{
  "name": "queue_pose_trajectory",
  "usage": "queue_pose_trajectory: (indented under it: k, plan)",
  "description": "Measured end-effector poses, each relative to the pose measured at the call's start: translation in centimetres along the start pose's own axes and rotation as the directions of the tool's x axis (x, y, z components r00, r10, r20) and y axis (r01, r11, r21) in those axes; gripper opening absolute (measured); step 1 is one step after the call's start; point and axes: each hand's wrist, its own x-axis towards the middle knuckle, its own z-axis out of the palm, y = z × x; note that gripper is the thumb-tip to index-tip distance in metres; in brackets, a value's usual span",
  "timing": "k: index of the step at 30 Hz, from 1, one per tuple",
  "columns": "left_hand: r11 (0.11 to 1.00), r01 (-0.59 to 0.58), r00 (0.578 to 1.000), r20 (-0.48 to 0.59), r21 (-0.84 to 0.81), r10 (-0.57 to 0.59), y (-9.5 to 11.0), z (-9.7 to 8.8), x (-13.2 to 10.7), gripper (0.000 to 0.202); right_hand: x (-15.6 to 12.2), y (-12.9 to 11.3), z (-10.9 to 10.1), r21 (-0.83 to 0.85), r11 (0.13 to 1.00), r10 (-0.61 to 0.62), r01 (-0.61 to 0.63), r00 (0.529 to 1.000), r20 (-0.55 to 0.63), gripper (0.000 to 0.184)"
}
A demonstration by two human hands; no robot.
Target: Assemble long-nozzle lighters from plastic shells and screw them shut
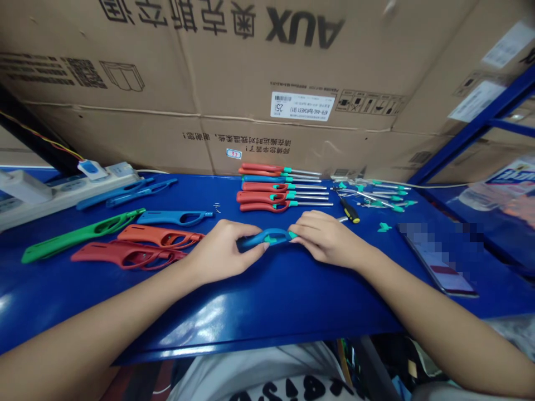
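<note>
parts of the blue lighter (256, 240) hide behind left hand (225, 249) and right hand (324, 236).

Your left forearm (112, 318) and right forearm (422, 306), both bare, slant in from the lower corners, left hand (223, 250) and right hand (328, 238) near each other but apart, each closed in a pinch, left thumb (256, 254) nearest you, right fingers (307, 220) curled.
</note>
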Motion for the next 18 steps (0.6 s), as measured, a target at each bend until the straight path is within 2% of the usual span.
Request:
queue_pose_trajectory:
  k: [2,5,10,13,15,18]
  plan:
    - [1.0,-0.003,1.0,0.0,0.012,0.003,0.1,0.1,-0.1,0.027,0.0,-0.2,0.3,-0.051,0.998,-0.03,0.029,0.999,-0.011,0.025]
    - [0.992,-0.07,0.998,0.002,0.104,0.07,0.0,0.2,-0.5,0.023,-0.1,-0.5,0.9,-0.087,0.995,-0.045,0.046,0.999,0.01,0.026]
    - [0.936,-0.18,0.984,0.047,0.304,0.174,-0.2,0.5,-0.9,0.025,-0.1,-0.6,1.2,0.049,0.998,0.027,-0.03,0.998,0.061,0.025]
    - [0.912,-0.151,0.987,0.109,0.382,0.118,0.1,0.8,-0.6,0.025,0.0,-0.2,0.9,0.145,0.981,0.106,-0.129,0.982,0.159,0.021]
    - [0.901,-0.132,0.986,0.149,0.414,0.076,0.4,1.0,-0.4,0.027,0.0,0.2,0.7,0.155,0.97,0.152,-0.187,0.965,0.214,0.017]
    - [0.889,-0.149,0.98,0.181,0.432,0.076,0.6,1.2,-0.2,0.034,-0.1,0.9,0.3,0.141,0.956,0.214,-0.256,0.942,0.26,0.012]
